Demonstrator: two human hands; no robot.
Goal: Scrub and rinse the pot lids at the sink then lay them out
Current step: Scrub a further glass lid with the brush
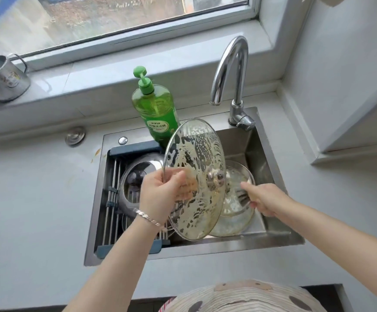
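Centre-left: left hand [160, 194], fingers curled round rim of soapy glass lid [196, 149], tilted over sink [205, 247]. Centre-right: second glass lid [236, 219] in basin; right hand [266, 199] beside it, grip not discernible.

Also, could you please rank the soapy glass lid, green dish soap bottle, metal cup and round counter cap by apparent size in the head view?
Soapy glass lid: largest, though nearest the camera.
Green dish soap bottle, partly hidden behind the lid.
Metal cup.
Round counter cap: smallest.
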